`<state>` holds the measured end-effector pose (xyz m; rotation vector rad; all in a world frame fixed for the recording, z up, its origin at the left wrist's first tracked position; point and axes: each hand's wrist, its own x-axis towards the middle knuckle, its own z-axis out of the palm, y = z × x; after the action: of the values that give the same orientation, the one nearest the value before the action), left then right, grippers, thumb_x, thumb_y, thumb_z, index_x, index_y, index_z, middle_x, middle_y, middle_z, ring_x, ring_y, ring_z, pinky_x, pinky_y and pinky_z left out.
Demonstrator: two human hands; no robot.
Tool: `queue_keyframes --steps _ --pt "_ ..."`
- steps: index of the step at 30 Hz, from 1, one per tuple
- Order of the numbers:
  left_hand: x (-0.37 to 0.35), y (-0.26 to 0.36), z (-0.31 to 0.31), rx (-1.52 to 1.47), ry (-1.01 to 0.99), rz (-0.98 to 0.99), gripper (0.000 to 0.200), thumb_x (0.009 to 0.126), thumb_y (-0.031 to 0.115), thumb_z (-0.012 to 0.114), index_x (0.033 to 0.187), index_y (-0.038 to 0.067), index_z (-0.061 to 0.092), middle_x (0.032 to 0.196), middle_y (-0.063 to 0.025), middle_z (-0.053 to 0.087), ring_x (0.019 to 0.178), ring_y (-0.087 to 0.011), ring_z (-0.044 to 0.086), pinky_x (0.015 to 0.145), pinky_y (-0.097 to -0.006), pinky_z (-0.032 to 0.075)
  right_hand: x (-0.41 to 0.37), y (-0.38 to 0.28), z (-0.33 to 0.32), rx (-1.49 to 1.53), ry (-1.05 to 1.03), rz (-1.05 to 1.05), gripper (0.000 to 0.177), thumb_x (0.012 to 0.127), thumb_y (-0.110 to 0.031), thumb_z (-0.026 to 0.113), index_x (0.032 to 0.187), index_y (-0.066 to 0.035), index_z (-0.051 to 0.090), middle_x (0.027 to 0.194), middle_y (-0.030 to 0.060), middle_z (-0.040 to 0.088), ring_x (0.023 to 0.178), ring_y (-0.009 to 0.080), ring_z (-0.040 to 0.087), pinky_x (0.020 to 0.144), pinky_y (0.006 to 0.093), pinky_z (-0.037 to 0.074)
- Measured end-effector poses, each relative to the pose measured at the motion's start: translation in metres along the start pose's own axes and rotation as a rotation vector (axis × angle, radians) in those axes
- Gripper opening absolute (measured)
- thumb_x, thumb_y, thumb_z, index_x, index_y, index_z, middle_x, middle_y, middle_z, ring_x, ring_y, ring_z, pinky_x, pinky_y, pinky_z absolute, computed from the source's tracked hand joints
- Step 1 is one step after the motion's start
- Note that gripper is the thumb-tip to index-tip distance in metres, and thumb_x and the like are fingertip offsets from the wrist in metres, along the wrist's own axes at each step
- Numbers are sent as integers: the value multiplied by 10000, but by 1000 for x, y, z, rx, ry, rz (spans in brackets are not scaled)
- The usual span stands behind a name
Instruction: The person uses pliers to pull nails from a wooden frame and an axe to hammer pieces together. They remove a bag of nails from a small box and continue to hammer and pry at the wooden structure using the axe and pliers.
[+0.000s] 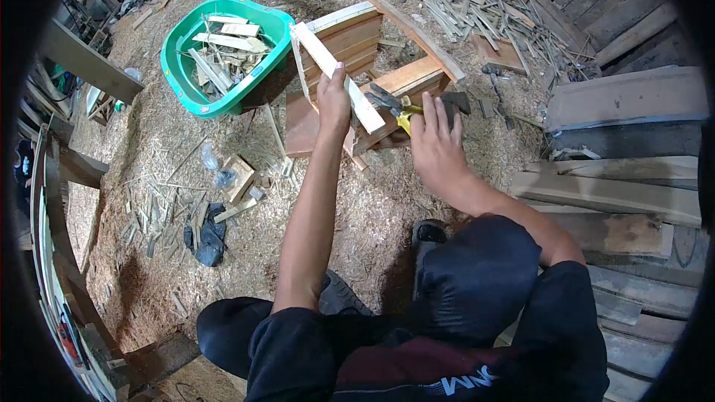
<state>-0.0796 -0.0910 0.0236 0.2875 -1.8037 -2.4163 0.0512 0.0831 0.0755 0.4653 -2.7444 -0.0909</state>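
Note:
My left hand [334, 100] is closed around a pale wooden strip [318, 48], which slants from upper left to lower right. In my right hand [436, 141] is a pair of pliers [385, 99] with yellow handles, its jaws pointing left close to the strip's lower end. A dark, flat tool head [456, 103] shows just beyond my right fingers. Behind both hands sits a wooden frame [346, 21] of slatted boards with a curved top rail [413, 30]. Part of the frame is hidden by my hands and the strip.
A green plastic tub [170, 67] with wood offcuts stands at upper left. Scrap strips [477, 11] lie piled at upper right. Stacked planks [618, 193] line the right side. A black plastic bag [210, 238] and a small wooden block [238, 179] rest on the sawdust-covered floor.

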Motion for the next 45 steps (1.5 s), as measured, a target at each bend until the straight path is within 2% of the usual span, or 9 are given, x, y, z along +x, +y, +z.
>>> queue_keyframes --steps 9,12,15,24,30,37,40,41,45 --pt "5 -5 -1 2 4 -10 359 1013 319 497 1079 -25 579 919 -94 604 841 -180 554 778 -344 448 7 16 5 40 -18 -133 154 888 -53 473 1007 45 481 1317 346 410 1275 508 439 1003 691 351" --pt "2 -2 0 -44 -29 3 365 1014 319 494 1091 -27 580 931 -99 607 848 -180 555 786 -341 446 11 17 -4 560 -336 105 174 881 -63 485 1019 42 471 1289 323 416 1153 479 533 924 639 440" --pt "1 0 1 -20 2 -20 360 1013 313 494 1082 -31 576 930 -97 606 857 -176 555 785 -340 443 6 16 6 177 40 -65 177 880 -83 509 1015 31 492 1279 305 451 1072 427 585 797 579 513" --pt "2 -2 -1 -12 -13 8 344 1011 312 500 1018 -24 575 866 -83 589 794 -167 547 738 -339 442 8 -7 3 -122 -102 38 173 861 -91 551 1003 3 519 1169 265 526 1057 427 587 762 559 519" --pt "1 -1 -2 -45 -32 20 328 1018 296 495 1039 -21 577 866 -74 592 788 -158 553 721 -331 450 15 27 -16 467 -388 6 285 800 -42 543 1065 31 469 986 222 508 966 424 585 762 490 496" --pt "1 -1 -2 -86 -61 -4 315 1022 285 497 1096 -13 566 884 -58 584 794 -147 546 724 -324 452 15 45 10 1194 -629 235 311 738 31 491 1031 -74 494 963 64 473 743 161 498 556 313 446" --pt "3 -1 -3 -72 -73 -6 320 1024 295 492 1091 -9 564 881 -57 579 802 -148 547 732 -318 452 5 33 10 2845 -601 501 360 716 63 474 1039 -96 495 982 73 456 742 160 479 538 301 443" --pt "7 0 -2 -86 -88 5 358 1029 337 464 1082 2 579 884 -63 594 800 -154 561 726 -316 457 6 36 20 2879 -614 271 425 688 86 459 1073 -90 501 1130 108 481 897 225 561 668 361 531" --pt "0 -14 -26 -161 -189 23 599 1042 511 291 1142 1 587 967 -87 624 835 -171 574 764 -340 461 5 33 15 2311 -471 251 625 678 102 440 1283 -45 494 1407 178 443 1310 309 474 998 406 492"
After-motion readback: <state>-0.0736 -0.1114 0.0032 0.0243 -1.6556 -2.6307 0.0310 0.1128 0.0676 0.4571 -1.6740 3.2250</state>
